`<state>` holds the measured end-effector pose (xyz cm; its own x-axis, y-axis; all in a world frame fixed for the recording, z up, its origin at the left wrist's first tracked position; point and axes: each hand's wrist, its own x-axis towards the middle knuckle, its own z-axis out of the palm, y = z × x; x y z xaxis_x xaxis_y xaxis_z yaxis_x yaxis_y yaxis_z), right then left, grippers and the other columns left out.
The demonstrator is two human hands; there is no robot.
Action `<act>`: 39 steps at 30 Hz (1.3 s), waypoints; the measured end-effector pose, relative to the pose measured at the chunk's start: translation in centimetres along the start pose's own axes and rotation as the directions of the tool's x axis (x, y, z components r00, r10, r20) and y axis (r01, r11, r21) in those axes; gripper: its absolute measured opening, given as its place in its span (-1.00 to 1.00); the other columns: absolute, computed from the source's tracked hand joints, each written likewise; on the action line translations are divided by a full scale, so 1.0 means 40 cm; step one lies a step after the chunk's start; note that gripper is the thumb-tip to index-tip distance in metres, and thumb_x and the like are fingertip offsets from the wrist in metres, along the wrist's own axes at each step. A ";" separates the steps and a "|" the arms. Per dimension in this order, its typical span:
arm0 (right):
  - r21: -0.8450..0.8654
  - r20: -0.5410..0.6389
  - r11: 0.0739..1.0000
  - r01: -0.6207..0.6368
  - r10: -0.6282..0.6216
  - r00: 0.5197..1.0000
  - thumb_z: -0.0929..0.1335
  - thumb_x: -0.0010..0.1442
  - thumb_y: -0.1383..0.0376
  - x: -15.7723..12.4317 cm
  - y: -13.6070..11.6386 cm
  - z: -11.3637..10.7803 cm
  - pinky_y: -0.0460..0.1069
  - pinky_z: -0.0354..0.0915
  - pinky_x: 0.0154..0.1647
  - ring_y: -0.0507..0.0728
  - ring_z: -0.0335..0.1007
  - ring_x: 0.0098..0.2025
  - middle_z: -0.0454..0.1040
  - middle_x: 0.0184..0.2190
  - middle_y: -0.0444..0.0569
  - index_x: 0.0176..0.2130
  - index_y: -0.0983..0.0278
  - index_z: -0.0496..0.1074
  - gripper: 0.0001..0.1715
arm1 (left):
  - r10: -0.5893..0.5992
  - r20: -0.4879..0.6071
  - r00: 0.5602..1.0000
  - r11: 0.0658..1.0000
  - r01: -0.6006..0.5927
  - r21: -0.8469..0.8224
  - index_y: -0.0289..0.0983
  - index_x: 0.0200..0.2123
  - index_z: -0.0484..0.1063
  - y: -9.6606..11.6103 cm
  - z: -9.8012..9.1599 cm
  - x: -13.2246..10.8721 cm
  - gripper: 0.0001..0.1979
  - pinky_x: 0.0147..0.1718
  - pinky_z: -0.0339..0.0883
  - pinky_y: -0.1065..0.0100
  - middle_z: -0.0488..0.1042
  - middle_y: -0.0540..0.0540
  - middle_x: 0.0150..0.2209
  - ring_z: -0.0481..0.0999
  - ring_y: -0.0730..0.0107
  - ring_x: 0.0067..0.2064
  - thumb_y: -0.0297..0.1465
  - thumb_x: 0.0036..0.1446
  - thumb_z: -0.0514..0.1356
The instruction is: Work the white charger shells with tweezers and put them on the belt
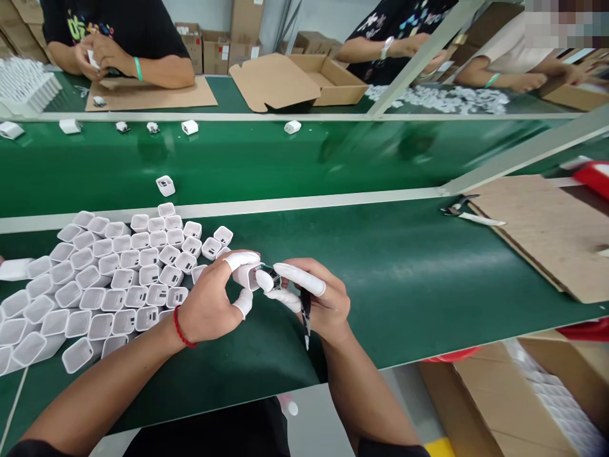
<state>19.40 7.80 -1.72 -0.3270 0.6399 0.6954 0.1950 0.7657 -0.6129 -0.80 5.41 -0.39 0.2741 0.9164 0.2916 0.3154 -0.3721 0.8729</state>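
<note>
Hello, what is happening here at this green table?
A person's left hand and right hand, with white finger covers, together hold one small white plastic square shell over the green table mat. The right hand also holds a thin dark pointed tool. Many open white shells lie packed to the left. Other people work across the green conveyor belt.

No readable text, coloured print on a co-worker's black shirt too blurred to make out, cardboard boxes and white shells unmarked
</note>
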 end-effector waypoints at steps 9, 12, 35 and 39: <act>-0.025 0.008 1.000 -0.005 0.006 1.000 0.47 0.19 0.40 -0.001 -0.001 0.000 -0.01 0.41 -0.42 0.08 0.40 -0.41 0.48 -0.19 0.00 0.15 0.01 0.37 -0.40 | -0.009 -0.003 1.000 1.000 0.009 -0.011 -0.27 0.09 0.28 -0.002 0.001 -0.001 -0.47 0.10 0.36 0.18 0.40 -0.18 0.08 0.44 0.19 0.08 -0.64 0.02 0.11; -0.033 0.016 0.999 0.020 -0.020 1.000 0.46 0.20 0.37 0.000 0.004 -0.004 -0.02 0.40 -0.42 0.08 0.39 -0.41 0.46 -0.18 0.00 0.16 0.01 0.37 -0.41 | -0.004 -0.004 1.000 1.000 0.003 -0.006 -0.29 0.09 0.29 -0.002 0.001 -0.001 -0.48 0.10 0.36 0.19 0.40 -0.18 0.07 0.43 0.20 0.08 -0.63 0.02 0.11; 0.252 0.149 0.919 -0.303 0.273 0.951 0.38 0.30 0.21 0.007 0.002 0.012 -0.08 0.19 -0.55 -0.01 0.20 -0.47 0.37 -0.14 0.00 0.07 0.10 0.40 -0.65 | -0.009 0.010 1.000 0.994 0.010 -0.110 -0.29 0.03 0.31 -0.007 0.008 0.002 -0.54 0.04 0.38 0.19 0.40 -0.16 -0.01 0.45 0.27 -0.06 -0.64 0.03 0.14; 0.270 0.233 0.783 -0.560 0.512 0.827 0.41 0.25 0.10 0.005 0.001 0.023 -0.08 0.19 -0.54 -0.03 0.19 -0.54 0.41 -0.28 -0.02 0.03 0.24 0.38 -0.58 | -0.024 0.014 1.000 0.984 0.026 -0.176 -0.29 0.01 0.33 -0.001 0.009 0.004 -0.57 0.00 0.41 0.22 0.42 -0.14 -0.04 0.46 0.31 -0.10 -0.62 0.04 0.16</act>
<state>18.50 7.91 -1.94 -0.3858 0.9060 0.1741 0.0866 0.2234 -0.9709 -0.44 5.50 -0.52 0.2789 0.9230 0.2652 0.1580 -0.3165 0.9353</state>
